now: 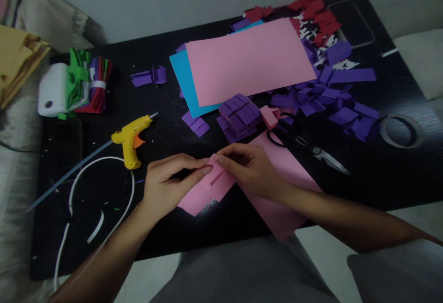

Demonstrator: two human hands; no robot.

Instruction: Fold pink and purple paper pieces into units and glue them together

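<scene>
Between my two hands is a small pink piece of paper [199, 196] with a slit or fold line across it. My left hand [171, 181] pinches its upper edge between thumb and fingers. Close beside it, my right hand [251, 167] grips the same edge, thumb on top. Under my right wrist lies a larger pink sheet [273, 213] on the black table. Just beyond my hands sit a stack of purple folded pieces [238, 111] and some pink folded pieces [270, 117]. Black-handled scissors [311, 148] rest to the right, blades partly apart.
A yellow glue gun [129, 141] with a glue stick and white cord lies left. Pink [249, 61] and blue [185, 84] sheets lie at the back. Purple scraps [321, 95], red pieces [320, 19] and a tape roll [401, 131] are right. Bundled coloured strips [79, 84] stand back left.
</scene>
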